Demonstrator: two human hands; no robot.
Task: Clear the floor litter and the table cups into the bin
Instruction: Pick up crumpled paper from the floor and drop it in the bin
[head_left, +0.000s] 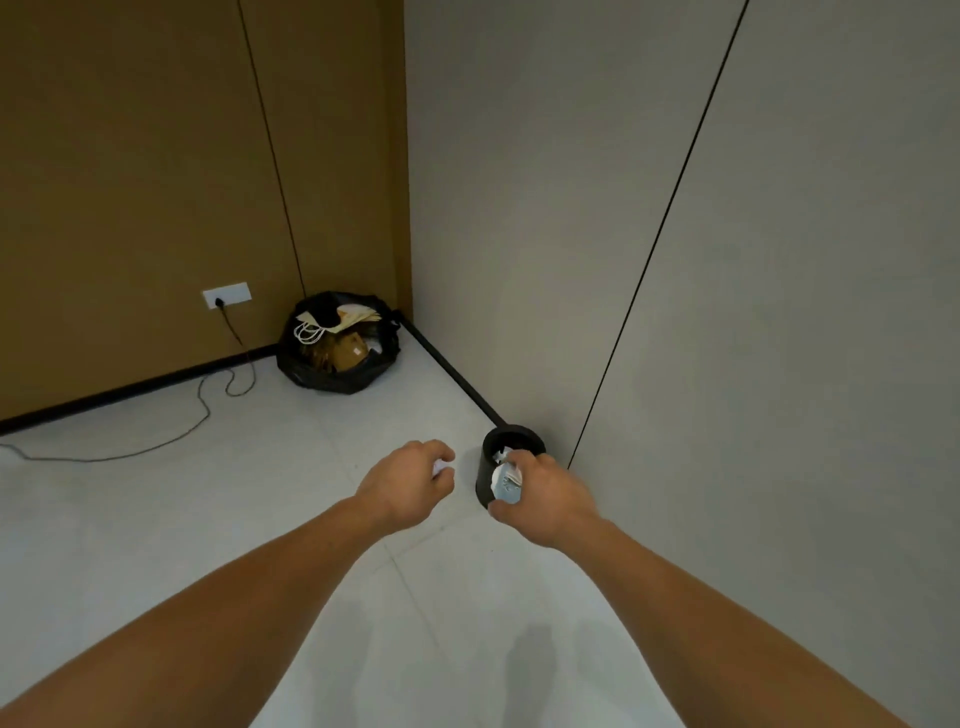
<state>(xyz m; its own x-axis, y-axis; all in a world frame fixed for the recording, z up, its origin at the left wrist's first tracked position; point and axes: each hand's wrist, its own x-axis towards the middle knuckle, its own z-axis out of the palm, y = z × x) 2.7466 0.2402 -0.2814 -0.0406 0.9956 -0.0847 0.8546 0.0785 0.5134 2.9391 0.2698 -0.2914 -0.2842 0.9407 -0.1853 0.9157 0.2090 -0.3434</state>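
Observation:
A small black round bin stands on the floor against the grey wall, with white crumpled litter inside. My right hand grips a white paper cup tilted in front of the bin's near rim. My left hand hovers just left of the bin with its fingers curled round a small white piece of litter, most of it hidden by the fingers.
A full black rubbish bag with paper bags sits in the room corner. A wall socket feeds a dark cable that trails across the pale tiled floor to the left. The grey wall runs close on the right.

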